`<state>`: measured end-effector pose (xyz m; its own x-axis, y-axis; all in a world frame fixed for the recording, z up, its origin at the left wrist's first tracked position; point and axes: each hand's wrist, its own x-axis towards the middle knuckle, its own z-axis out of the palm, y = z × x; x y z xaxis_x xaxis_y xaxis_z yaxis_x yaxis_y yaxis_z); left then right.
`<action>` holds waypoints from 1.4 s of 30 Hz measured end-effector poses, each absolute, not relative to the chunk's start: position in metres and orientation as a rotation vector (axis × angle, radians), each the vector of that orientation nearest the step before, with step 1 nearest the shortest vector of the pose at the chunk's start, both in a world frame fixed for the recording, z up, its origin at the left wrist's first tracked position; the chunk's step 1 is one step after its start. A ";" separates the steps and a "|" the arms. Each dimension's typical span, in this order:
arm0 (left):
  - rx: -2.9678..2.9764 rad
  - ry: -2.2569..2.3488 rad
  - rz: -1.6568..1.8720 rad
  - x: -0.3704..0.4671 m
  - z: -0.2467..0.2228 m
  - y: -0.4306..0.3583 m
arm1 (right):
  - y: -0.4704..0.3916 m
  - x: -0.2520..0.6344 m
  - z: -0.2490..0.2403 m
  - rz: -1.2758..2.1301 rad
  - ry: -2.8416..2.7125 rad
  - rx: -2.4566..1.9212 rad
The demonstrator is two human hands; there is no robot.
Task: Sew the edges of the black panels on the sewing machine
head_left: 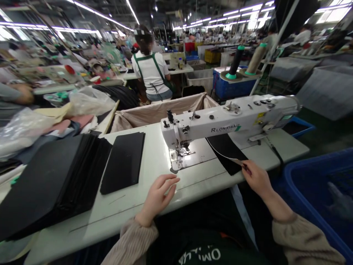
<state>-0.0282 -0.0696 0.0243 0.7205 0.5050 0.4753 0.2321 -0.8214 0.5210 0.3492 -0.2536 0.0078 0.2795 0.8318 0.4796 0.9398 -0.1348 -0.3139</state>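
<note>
Right hand (257, 178): thumb and fingers clamped on the pale edge of one black piece (227, 145). We saw that piece on the table (154, 154), below the arm of the one sewing machine (201, 127), right of its needle. Left hand (160, 195): fingers apart and loosely bent, nothing seen in it, in front of the needle end; we could not tell whether it touched the table.

Farther left we noted one black rectangle (124, 162) lying flat, layers uncertain, then one thick stack of black panels (46, 173), too tightly packed for us to count. Behind the machine we counted two thread spools, one black (235, 62), one tan (256, 60). One blue bin (303, 176) stood right of the table.
</note>
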 end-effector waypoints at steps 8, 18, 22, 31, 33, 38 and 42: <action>2.373 0.417 0.663 0.045 0.041 -0.083 | -0.235 0.207 0.052 0.385 -2.414 -1.433; 2.782 0.849 0.510 -0.023 -0.018 -0.105 | -0.128 0.192 0.027 0.421 -2.166 -1.514; 2.693 1.221 0.657 -0.056 -0.012 -0.106 | -0.084 0.197 0.021 0.128 -2.262 -1.732; 2.689 0.877 0.568 -0.025 -0.005 -0.049 | -0.092 0.210 0.000 0.015 -2.168 -1.864; 2.715 0.873 0.533 -0.016 -0.002 -0.033 | -0.093 0.211 -0.002 0.007 -2.141 -1.876; 2.742 0.786 0.489 -0.002 0.002 -0.009 | -0.091 0.209 -0.002 0.016 -2.126 -1.904; 2.749 0.711 0.452 0.002 0.001 -0.005 | -0.091 0.209 -0.002 0.010 -2.156 -1.912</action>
<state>0.0017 -0.0055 0.0008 0.8313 0.5061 0.2298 0.4232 -0.8444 0.3284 0.2093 -0.0907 -0.0016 -0.1007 0.9770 0.1878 0.9752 0.1342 -0.1757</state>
